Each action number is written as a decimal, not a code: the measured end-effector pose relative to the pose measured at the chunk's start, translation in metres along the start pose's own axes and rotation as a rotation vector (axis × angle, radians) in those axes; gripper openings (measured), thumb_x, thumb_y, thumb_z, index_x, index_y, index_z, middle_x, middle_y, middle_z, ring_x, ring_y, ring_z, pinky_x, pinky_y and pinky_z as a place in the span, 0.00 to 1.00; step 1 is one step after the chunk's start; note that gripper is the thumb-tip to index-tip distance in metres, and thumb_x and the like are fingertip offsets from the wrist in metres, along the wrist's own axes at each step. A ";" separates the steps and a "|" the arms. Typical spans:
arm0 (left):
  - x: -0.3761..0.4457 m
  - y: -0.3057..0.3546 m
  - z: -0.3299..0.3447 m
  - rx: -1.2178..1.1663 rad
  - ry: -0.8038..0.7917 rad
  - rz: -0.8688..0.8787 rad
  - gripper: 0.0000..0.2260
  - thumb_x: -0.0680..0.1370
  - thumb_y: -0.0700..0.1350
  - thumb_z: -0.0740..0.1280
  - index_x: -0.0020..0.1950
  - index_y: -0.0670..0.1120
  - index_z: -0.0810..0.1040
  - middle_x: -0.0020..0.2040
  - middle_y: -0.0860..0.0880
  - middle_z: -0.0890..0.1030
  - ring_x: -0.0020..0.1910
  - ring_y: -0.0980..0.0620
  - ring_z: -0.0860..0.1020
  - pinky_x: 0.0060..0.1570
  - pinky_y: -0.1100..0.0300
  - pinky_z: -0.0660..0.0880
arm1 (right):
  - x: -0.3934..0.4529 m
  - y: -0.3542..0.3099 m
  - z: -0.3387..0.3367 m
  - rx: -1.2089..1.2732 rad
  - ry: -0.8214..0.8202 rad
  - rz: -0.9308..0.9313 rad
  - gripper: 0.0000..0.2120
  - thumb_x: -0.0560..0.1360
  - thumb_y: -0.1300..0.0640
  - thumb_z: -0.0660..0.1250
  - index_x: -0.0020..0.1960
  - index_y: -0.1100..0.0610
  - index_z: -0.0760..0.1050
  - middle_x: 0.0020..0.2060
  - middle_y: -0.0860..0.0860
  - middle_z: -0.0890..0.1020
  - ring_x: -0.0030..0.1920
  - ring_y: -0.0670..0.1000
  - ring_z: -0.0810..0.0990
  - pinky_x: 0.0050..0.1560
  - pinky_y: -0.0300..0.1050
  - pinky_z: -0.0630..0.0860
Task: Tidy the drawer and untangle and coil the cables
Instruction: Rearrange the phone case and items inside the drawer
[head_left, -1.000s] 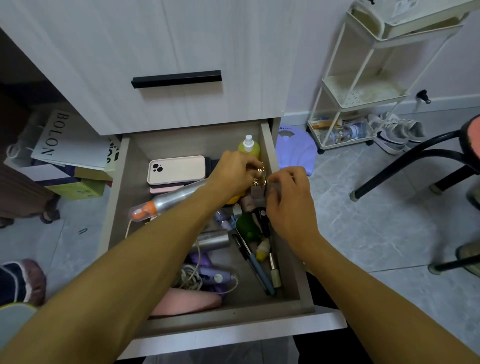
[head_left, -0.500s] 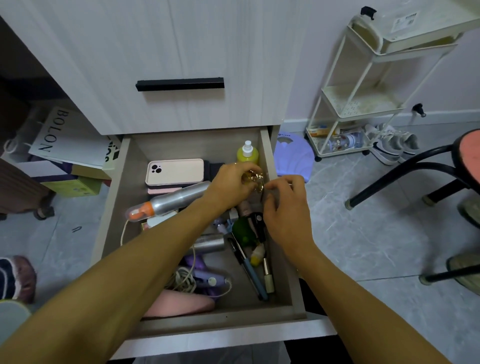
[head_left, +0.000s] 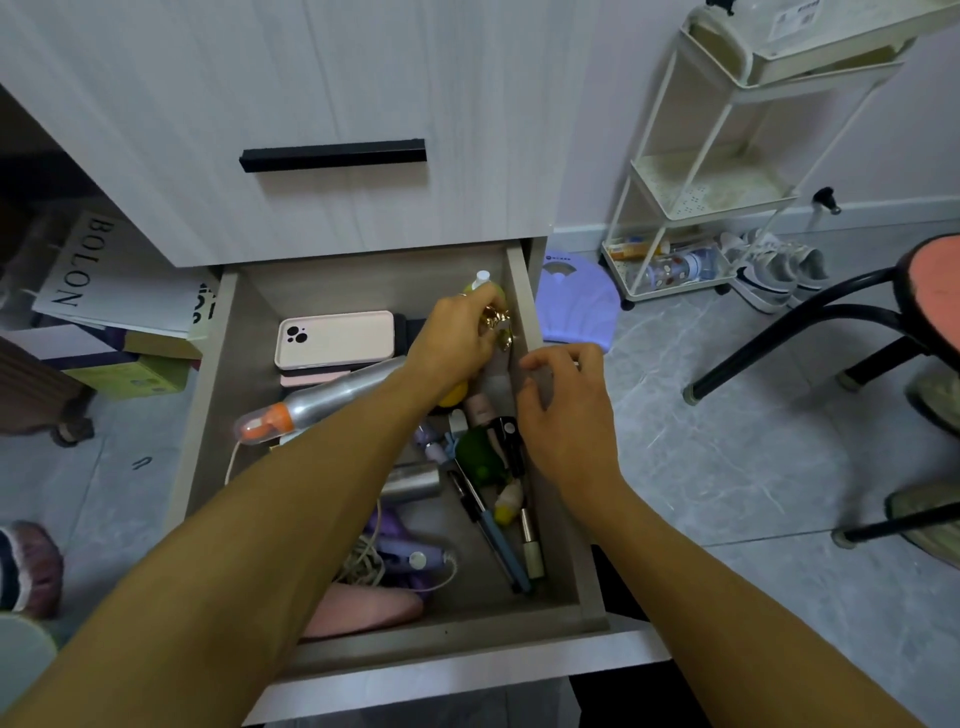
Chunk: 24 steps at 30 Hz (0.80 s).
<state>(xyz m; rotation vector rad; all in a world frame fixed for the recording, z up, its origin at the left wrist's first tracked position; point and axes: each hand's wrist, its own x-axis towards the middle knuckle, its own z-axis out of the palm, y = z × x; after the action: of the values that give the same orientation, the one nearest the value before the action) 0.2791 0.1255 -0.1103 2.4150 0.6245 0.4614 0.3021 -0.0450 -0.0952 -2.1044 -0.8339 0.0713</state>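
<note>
The open drawer (head_left: 208, 374) is full of clutter. My left hand (head_left: 452, 338) reaches to its back right corner and pinches a small gold trinket (head_left: 496, 323) beside a yellow-green bottle (head_left: 485, 285). My right hand (head_left: 563, 410) hovers over the drawer's right wall with fingers loosely curled, holding nothing that I can see. A tangle of white cable (head_left: 363, 564) lies near the front with a purple gadget (head_left: 410, 558). A pink phone case (head_left: 335, 340) and a silver spray can (head_left: 332, 397) lie at the back left.
Pens (head_left: 493, 535), a green item (head_left: 480, 457), a small silver can (head_left: 410, 480) and a pink pouch (head_left: 363, 610) fill the drawer. A white rolling rack (head_left: 711, 192) and a purple mat (head_left: 576, 309) stand to the right, with a black stool (head_left: 810, 312) further right. Boxes (head_left: 119, 291) sit left.
My hands have drawn apart: the left keeps the gold trinket near the back corner, while the right has moved away to the right, over the drawer wall.
</note>
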 end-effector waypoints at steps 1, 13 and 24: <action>0.000 0.000 0.000 -0.009 -0.005 -0.005 0.08 0.77 0.40 0.70 0.55 0.44 0.77 0.45 0.44 0.81 0.40 0.49 0.78 0.40 0.55 0.78 | 0.000 0.000 0.000 -0.003 0.003 -0.001 0.08 0.76 0.61 0.65 0.54 0.53 0.76 0.51 0.46 0.65 0.44 0.48 0.75 0.40 0.38 0.75; -0.013 0.001 -0.002 -0.193 0.040 -0.181 0.18 0.73 0.37 0.72 0.61 0.44 0.74 0.55 0.46 0.79 0.48 0.53 0.77 0.52 0.57 0.77 | 0.002 0.000 0.002 -0.027 -0.004 -0.022 0.08 0.75 0.61 0.65 0.54 0.53 0.75 0.54 0.50 0.68 0.39 0.50 0.75 0.36 0.40 0.75; -0.040 -0.015 -0.007 0.367 -0.327 -0.363 0.32 0.73 0.50 0.73 0.71 0.43 0.62 0.61 0.38 0.73 0.58 0.40 0.76 0.52 0.50 0.73 | 0.000 -0.005 0.002 -0.102 0.001 -0.048 0.08 0.75 0.63 0.65 0.53 0.55 0.76 0.56 0.53 0.70 0.44 0.51 0.76 0.38 0.47 0.79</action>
<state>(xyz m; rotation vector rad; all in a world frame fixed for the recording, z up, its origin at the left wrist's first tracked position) 0.2380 0.1179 -0.1211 2.5490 1.0407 -0.2149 0.2990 -0.0421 -0.0928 -2.1781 -0.9037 0.0022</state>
